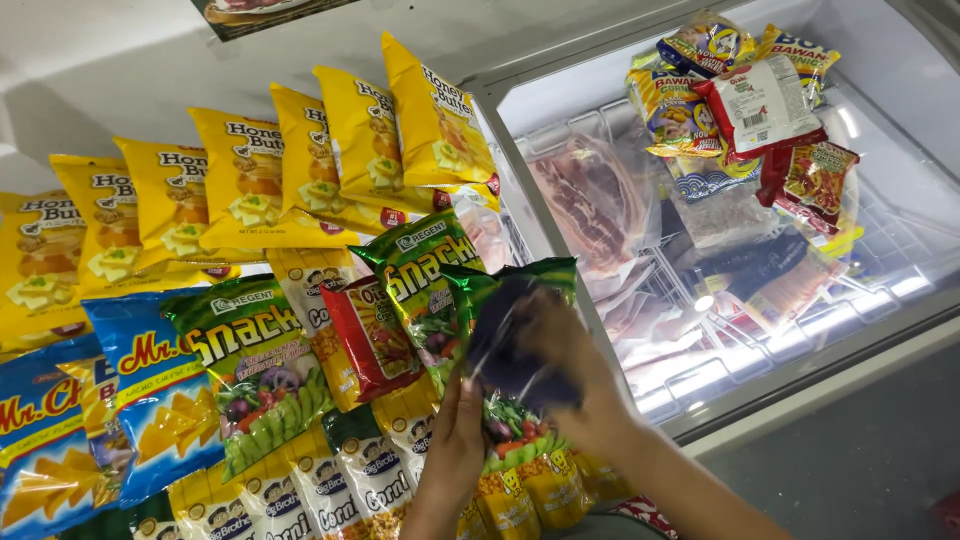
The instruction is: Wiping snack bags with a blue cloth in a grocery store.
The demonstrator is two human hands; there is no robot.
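Both of my hands hold one green snack bag above a spread of packets. My left hand grips its lower left edge, fingers pressed on the foil. Over the bag's right side my right hand is closed. The bag tilts and reflects purple light. Beside it lie another green snack bag, a red packet and a third green bag.
Yellow chip bags overlap in a row at the back. Blue bags lie left, yellow corn packets in front. A glass-lidded chest freezer on the right holds wrapped meat; several snack packets rest on its lid.
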